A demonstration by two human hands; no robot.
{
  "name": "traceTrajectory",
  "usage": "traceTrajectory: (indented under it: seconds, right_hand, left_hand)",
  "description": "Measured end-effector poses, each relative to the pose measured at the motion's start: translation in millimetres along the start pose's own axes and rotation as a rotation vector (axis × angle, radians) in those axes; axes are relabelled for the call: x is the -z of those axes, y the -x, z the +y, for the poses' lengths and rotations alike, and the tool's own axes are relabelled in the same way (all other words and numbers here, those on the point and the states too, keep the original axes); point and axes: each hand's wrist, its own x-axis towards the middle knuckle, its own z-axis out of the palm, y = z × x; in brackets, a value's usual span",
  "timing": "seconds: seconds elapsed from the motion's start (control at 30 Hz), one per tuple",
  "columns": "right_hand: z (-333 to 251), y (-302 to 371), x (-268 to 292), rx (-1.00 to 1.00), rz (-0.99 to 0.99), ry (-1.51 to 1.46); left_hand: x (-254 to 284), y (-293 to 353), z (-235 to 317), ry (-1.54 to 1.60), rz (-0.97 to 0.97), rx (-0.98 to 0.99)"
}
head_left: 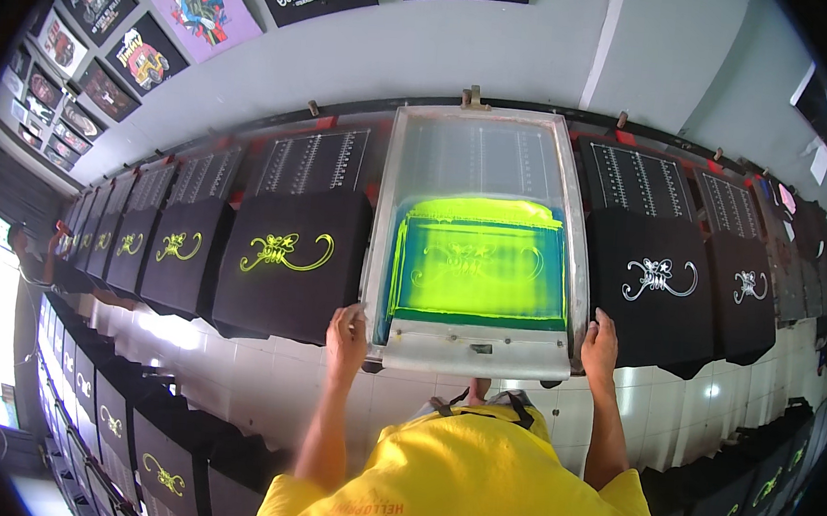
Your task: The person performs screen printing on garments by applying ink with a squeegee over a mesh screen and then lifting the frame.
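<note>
A screen printing frame [577, 222] with a pale metal border lies over a station of the long printing table in front of me. Bright yellow-green ink [475, 262] covers the lower half of its mesh, with a thicker band of ink along the top of that area. At the frame's near left corner, my left hand [346, 340] is closed on the side edge with curled fingers. My right hand [600, 346] grips the opposite edge, its fingertips partly hidden. Whatever lies under the frame is mostly covered.
Left of the frame, black shirts [282, 292] carry yellow-green floral prints; those on the right [653, 323] have white prints. Behind me stands another row of printed shirts [165, 452]. Another person [35, 256] is at the far left. Sample prints [201, 3] hang on the wall.
</note>
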Motion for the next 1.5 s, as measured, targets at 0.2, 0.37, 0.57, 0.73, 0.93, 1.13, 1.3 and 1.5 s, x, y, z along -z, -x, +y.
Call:
traceTrajectory:
  seconds: [0.2,0.37,0.57,0.73,0.93,1.13,1.3,1.5]
  right_hand:
    - [18.7,-10.5,-31.0,-0.167,0.033,-0.323]
    - [26.8,-11.9,-44.4,-0.308,0.103,-0.601]
    - [21.4,-10.0,-46.9,-0.256,0.166,-0.529]
    - [27.5,-12.8,-45.7,-0.211,0.170,-0.427]
    - [-8.6,-0.6,-4.5,0.067,0.056,-0.003]
    - [-77.8,40.7,63.6,0.640,-0.528,0.198]
    - [-74.4,20.3,57.7,0.712,-0.746,0.479]
    - [-102.4,-18.3,56.9,0.673,-0.622,0.417]
  left_hand:
    - [-10.3,7.5,-69.4,-0.251,-0.346,0.265]
    - [-10.3,1.0,-66.7,-0.187,-0.346,0.410]
    - [-9.6,2.6,-69.4,-0.131,-0.316,0.427]
    - [-14.2,4.6,-77.3,-0.132,-0.278,0.361]
    - [1.9,7.6,-40.7,-0.199,-0.135,0.113]
    - [37.4,29.6,28.4,-0.239,-0.617,-0.197]
    - [29.3,21.3,49.2,-0.350,-0.759,-0.411]
    - [-5.0,-22.9,43.2,-0.363,-0.714,-0.419]
